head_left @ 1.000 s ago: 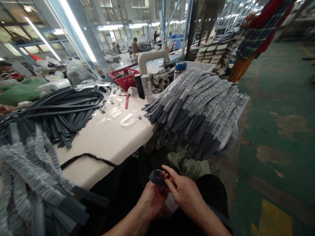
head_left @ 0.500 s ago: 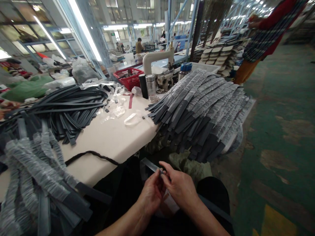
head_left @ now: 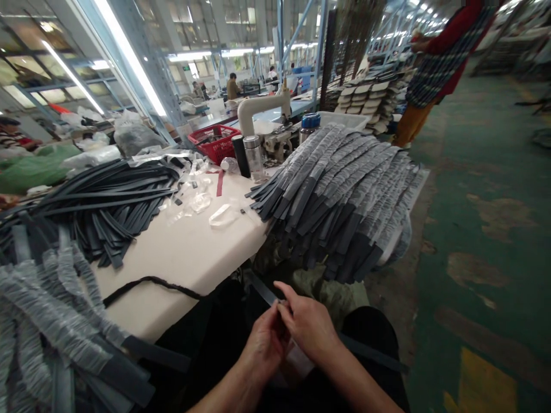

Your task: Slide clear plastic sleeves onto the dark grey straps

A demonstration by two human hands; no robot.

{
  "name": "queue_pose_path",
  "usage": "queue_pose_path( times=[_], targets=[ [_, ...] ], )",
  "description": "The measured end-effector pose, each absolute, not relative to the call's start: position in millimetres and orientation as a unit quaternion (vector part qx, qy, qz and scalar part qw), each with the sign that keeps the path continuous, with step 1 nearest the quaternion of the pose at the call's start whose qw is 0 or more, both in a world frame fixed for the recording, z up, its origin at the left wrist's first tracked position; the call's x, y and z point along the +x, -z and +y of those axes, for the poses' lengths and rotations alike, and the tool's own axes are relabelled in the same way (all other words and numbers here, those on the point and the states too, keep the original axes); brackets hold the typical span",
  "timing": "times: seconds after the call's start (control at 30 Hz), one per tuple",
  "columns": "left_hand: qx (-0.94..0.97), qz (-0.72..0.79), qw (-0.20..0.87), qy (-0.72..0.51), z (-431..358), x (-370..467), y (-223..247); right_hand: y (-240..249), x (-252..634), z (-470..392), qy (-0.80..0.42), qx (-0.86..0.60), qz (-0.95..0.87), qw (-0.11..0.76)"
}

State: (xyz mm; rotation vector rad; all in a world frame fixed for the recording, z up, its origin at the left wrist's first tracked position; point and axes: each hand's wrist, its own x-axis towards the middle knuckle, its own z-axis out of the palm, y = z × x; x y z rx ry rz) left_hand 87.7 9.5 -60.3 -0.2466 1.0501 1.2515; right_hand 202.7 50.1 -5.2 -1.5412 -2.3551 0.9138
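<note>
Above my lap, my left hand [head_left: 267,338] and my right hand [head_left: 307,324] meet, fingertips pinched together on a dark grey strip [head_left: 263,289]. The strip's flat end sticks out beyond my fingers, up and to the left. My right index finger is raised off it. Something pale lies under my hands, partly hidden. Beyond them, a large pile of grey strips in wrinkled clear film [head_left: 344,178] hangs over the table's right end. More wrapped strips [head_left: 51,310] lie at the near left, and bare dark strips [head_left: 107,195] are heaped behind them.
The pale table [head_left: 185,246] bears a black cord [head_left: 150,280], film scraps [head_left: 224,214] and a red strip [head_left: 220,183]. A red basket [head_left: 215,143], a clear bottle [head_left: 253,158] and a sewing machine [head_left: 278,140] stand at the back. A person [head_left: 439,63] stands at the upper right.
The view has shifted slightly, so the table and piles appear further left. My fingertips have closed in on the strip, and less of its end stands out clearly.
</note>
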Motion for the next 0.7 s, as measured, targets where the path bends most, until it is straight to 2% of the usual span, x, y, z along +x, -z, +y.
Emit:
queue_pose_path(
  times=[0.13,0.2,0.37,0.47,0.6,0.7],
  targets=[
    [-0.113,0.503,0.61,-0.602,23.0,63.2,58.8,-1.7,222.2,51.6,-0.383,-0.506,-0.76,0.142],
    [-0.117,0.511,0.603,-0.601,25.3,57.9,56.5,-7.9,233.8,48.8,-0.379,-0.521,-0.753,0.133],
    [-0.078,0.476,0.68,-0.552,9.7,84.7,54.4,-1.5,218.5,46.2,-0.323,-0.538,-0.77,0.11],
    [-0.068,0.478,0.679,-0.553,9.9,86.5,56.4,-3.3,211.3,45.8,-0.363,-0.508,-0.769,0.134],
    [-0.093,0.516,0.624,-0.579,24.8,59.3,61.6,-34.2,248.1,33.5,-0.429,-0.448,-0.769,0.153],
    [-0.1,0.521,0.619,-0.579,29.4,47.2,67.2,-57.7,293.0,20.1,-0.419,-0.414,-0.795,0.149]
  ],
)
